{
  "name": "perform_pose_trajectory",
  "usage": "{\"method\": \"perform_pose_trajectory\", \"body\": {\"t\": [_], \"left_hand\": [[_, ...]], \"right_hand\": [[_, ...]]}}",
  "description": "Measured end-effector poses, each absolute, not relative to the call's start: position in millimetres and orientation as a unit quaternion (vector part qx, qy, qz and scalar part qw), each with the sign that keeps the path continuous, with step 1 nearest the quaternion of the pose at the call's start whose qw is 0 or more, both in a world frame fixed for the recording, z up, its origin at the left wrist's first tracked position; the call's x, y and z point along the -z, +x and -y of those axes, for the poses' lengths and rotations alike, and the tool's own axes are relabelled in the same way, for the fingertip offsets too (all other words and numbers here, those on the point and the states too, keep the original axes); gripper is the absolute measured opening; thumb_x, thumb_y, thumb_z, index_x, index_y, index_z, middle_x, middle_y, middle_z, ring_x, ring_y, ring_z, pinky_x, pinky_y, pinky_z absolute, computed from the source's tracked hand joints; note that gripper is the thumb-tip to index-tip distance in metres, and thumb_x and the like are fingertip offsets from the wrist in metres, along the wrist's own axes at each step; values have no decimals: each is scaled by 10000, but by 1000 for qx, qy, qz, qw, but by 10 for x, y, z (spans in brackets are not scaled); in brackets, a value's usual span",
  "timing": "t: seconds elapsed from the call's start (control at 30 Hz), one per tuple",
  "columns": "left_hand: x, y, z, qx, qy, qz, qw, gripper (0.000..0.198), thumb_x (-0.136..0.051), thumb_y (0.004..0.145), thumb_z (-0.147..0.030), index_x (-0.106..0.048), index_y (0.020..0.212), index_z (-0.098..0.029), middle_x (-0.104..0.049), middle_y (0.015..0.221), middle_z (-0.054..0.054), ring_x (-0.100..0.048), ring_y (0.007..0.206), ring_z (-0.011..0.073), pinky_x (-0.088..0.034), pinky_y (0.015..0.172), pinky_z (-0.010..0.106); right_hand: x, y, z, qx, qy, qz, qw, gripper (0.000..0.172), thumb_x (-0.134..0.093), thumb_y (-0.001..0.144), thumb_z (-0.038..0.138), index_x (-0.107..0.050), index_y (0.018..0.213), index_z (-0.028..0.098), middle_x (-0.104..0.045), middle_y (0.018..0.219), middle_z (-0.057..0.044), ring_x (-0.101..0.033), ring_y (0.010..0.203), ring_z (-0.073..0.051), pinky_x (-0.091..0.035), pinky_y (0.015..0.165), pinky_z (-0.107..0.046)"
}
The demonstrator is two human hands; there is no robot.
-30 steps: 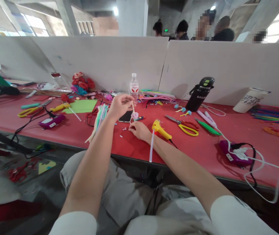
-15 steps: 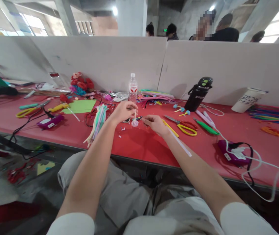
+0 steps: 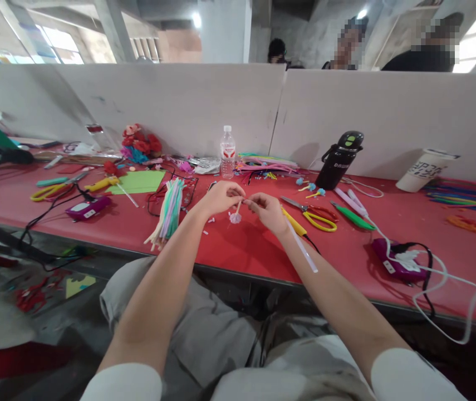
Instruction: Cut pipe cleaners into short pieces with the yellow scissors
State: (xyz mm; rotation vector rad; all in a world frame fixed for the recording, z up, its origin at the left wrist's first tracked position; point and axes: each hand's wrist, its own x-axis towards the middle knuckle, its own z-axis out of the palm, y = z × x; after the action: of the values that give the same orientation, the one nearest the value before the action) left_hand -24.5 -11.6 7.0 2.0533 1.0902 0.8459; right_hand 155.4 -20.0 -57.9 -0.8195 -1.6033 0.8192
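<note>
My left hand (image 3: 220, 197) pinches the top of a thin white stick with a small pale pink flower (image 3: 235, 217) at its lower end, held just above the red table (image 3: 241, 245). My right hand (image 3: 268, 210) is closed in a pinch right beside it, fingertips meeting the same stick. A yellow glue gun (image 3: 293, 223) with a white glue stick (image 3: 304, 253) lies just behind my right wrist. A bundle of pastel pipe cleaners (image 3: 168, 210) lies left of my left forearm.
Yellow-handled scissors (image 3: 315, 216), a green tool (image 3: 353, 217), a black flask (image 3: 340, 160), a water bottle (image 3: 227, 151), a white cup (image 3: 424, 170) and a purple power strip with cables (image 3: 400, 264) lie on the table. Red paper flowers (image 3: 140, 145) sit at the back left. People stand behind the partition.
My right hand left the table near the glue gun and rose to meet my left hand at the flower stick. The left hand lowered slightly toward me.
</note>
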Motion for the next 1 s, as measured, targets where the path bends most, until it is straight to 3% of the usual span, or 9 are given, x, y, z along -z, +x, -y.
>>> {"method": "perform_pose_trajectory", "body": {"t": [0.3, 0.7, 1.0], "left_hand": [[-83, -187, 166, -322, 763, -416, 374, 124, -656, 766, -201, -683, 861, -126, -700, 741, 59, -626, 592, 117, -510, 548, 222], [60, -174, 65, -372, 742, -403, 386, 290, -758, 692, -365, -722, 861, -133, -728, 770, 84, -683, 712, 169, -556, 676, 281], [106, -121, 92, -410, 677, -410, 453, 265, -768, 684, -299, -708, 869, -119, -722, 787, 78, -687, 732, 161, -577, 718, 303]], "right_hand": [[568, 1562, 210, -290, -357, 701, 545, 274, -601, 851, 441, -620, 782, 176, -582, 658, 4, -498, 602, -122, -419, 608, -256], [544, 1554, 275, -185, -383, 699, 575, 180, -569, 871, 340, -625, 793, 188, -646, 743, -23, -574, 679, -150, -456, 668, -277], [534, 1550, 276, -164, -381, 694, 589, 170, -569, 879, 332, -641, 828, 186, -669, 795, -42, -612, 736, -163, -477, 717, -290]]}}
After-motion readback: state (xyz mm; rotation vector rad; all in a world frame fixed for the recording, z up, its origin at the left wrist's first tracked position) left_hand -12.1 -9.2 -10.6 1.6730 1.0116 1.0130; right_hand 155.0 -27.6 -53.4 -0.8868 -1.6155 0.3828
